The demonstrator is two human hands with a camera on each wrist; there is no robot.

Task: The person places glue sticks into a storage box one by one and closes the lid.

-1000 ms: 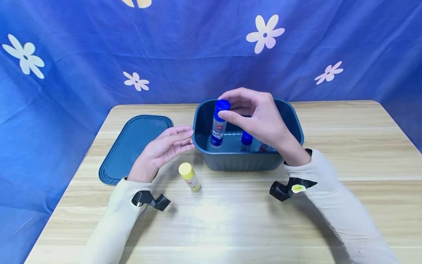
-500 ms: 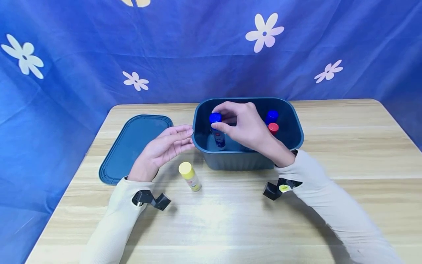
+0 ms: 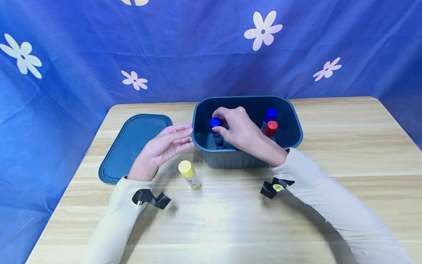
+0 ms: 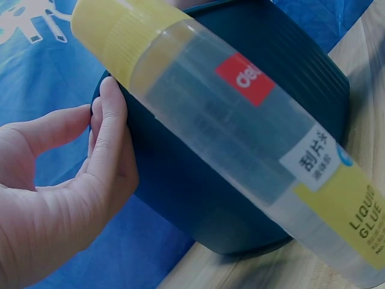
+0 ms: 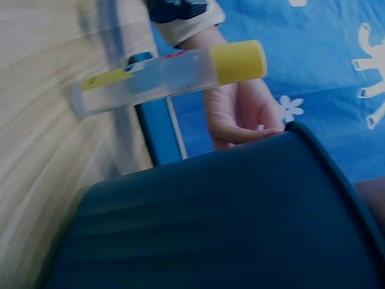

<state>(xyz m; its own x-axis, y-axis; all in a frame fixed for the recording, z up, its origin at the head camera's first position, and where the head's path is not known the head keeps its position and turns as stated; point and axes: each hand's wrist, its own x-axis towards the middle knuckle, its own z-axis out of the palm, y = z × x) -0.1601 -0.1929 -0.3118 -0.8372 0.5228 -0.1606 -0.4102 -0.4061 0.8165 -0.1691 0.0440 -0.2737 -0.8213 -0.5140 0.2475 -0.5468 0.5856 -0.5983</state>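
Observation:
My right hand (image 3: 242, 128) reaches into the dark teal storage box (image 3: 244, 160) and pinches the blue cap of a glue bottle (image 3: 215, 123) between thumb and fingers. That bottle stands upright near the box's left end. At the box's left rim, my left hand (image 3: 165, 146) grips the edge with thumb and fingertips, as the left wrist view also shows. In front of the box, a yellow-capped liquid glue bottle (image 3: 190, 176) stands on the table, large in the left wrist view. The right wrist view shows the box's outer wall (image 5: 228, 223); the right hand's fingers are hidden there.
Inside the box at the right are a blue-capped bottle (image 3: 270, 115) and a red-capped bottle (image 3: 271, 129). The teal lid (image 3: 132, 143) lies flat on the wooden table (image 3: 346, 146) at left. A blue flowered cloth (image 3: 184, 47) hangs behind.
My right hand has moved down and slightly left, lowering the blue-capped glue bottle into the box. The red-capped bottle has come into view. The left hand stays at the rim.

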